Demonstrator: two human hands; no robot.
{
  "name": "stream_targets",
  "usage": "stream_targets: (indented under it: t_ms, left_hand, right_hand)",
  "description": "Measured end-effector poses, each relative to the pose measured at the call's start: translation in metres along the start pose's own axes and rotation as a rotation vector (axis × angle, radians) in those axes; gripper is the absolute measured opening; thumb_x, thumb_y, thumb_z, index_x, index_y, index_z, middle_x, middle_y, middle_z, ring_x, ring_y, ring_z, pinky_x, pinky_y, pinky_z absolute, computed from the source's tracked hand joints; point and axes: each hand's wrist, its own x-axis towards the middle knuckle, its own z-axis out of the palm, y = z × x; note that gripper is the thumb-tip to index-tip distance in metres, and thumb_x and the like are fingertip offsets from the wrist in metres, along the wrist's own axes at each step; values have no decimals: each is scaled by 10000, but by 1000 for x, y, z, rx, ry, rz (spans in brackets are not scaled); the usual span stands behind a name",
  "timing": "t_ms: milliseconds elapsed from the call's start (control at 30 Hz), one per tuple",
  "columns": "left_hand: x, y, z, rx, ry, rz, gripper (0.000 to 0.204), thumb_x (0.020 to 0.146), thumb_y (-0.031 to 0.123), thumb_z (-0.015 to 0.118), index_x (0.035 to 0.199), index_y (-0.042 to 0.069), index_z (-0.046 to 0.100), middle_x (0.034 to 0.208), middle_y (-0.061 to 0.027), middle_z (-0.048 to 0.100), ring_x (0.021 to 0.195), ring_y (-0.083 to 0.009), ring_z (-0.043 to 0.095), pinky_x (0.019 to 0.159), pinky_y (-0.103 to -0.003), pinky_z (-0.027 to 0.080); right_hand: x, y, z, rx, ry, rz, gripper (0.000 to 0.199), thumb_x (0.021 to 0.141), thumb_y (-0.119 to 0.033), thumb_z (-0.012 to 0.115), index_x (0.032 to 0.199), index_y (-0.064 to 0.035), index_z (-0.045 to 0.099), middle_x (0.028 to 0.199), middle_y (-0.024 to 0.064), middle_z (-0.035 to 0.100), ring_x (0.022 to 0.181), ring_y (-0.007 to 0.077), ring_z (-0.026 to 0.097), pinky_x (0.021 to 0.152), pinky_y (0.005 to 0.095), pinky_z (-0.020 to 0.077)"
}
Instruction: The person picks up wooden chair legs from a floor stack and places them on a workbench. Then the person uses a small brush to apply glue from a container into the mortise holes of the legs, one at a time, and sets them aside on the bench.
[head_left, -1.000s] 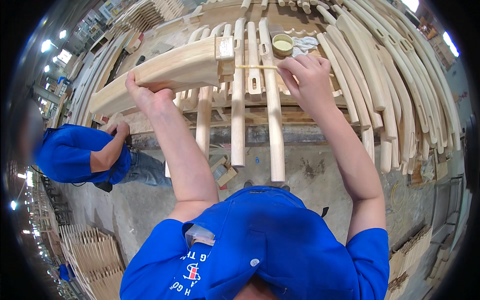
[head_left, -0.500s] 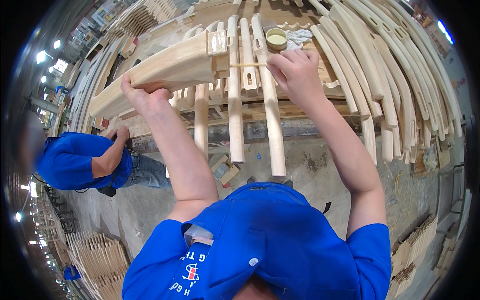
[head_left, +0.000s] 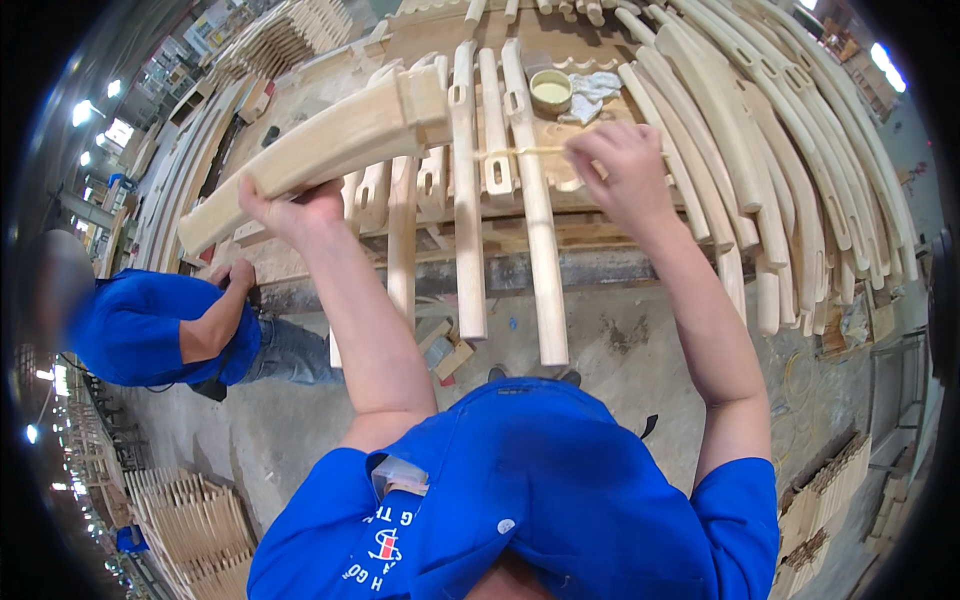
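My left hand (head_left: 298,212) is closed round a broad, curved pale wooden part (head_left: 320,135), holding it aslant above the bench. A stepped, squared end of this part points right. Between the fingers of my right hand (head_left: 622,175) is a thin yellowish stick (head_left: 535,151), level and pointing left toward that stepped end. Motion blurs the stick's tip, so I cannot tell what is on it; it appears apart from the wood. Beyond my right hand stand a round tub (head_left: 551,92) of pale contents and a crumpled white cloth (head_left: 594,94).
Slotted wooden rails (head_left: 540,240) lie below the stick, their ends overhanging the bench edge. Many curved parts (head_left: 740,130) are stacked at right. A co-worker in a blue shirt (head_left: 150,325) stands at left. Stacked wood (head_left: 195,530) stands on the floor.
My left hand has rolled the wooden part, so its stepped end shows a different face. My right hand has moved right and slightly nearer, drawing the stick away from that end.
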Motion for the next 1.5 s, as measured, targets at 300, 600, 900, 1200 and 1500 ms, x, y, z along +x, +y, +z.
stream_targets:
  t_ms: [300,600,900,1200,1500]
  left_hand:
    - [-4,2,-15,-19,-208,96,597,720,459,593,1200,112,520,1146,-83,580,1080,-263,555,955,-443,437]
    - [-1,15,-37,-13,-159,102,586,832,515,554,1260,120,497,1206,-58,561,1102,-246,539,945,-418,441]
    - [9,5,-53,-65,-239,108,708,802,525,597,1350,117,413,1340,-89,466,1190,-276,480,993,-460,405]
    - [1,-8,-46,-420,-784,-5,1001,642,594,741,1402,106,308,1340,-116,436,1234,-340,413,1082,-549,258]
    - [6,-5,-11,-638,-929,95,1035,521,595,821,1246,-7,390,1144,-147,512,1116,-278,506,1061,-431,340]
  right_hand:
    - [77,106,42,-733,-523,239,150,822,-187,568,918,-172,683,881,12,683,852,211,640,781,410,383]
    - [86,136,112,-502,-611,521,202,839,-185,525,958,-144,683,966,85,687,925,249,645,856,463,407]
    - [30,158,118,56,-359,828,178,767,-233,628,866,-89,658,873,122,669,824,279,636,729,395,493]
    - [25,145,119,-88,-408,887,215,802,-280,583,924,-121,661,906,121,672,877,305,635,763,427,492]
    - [30,94,49,671,-299,460,266,928,-226,485,964,-4,627,749,71,583,701,142,521,660,293,413]
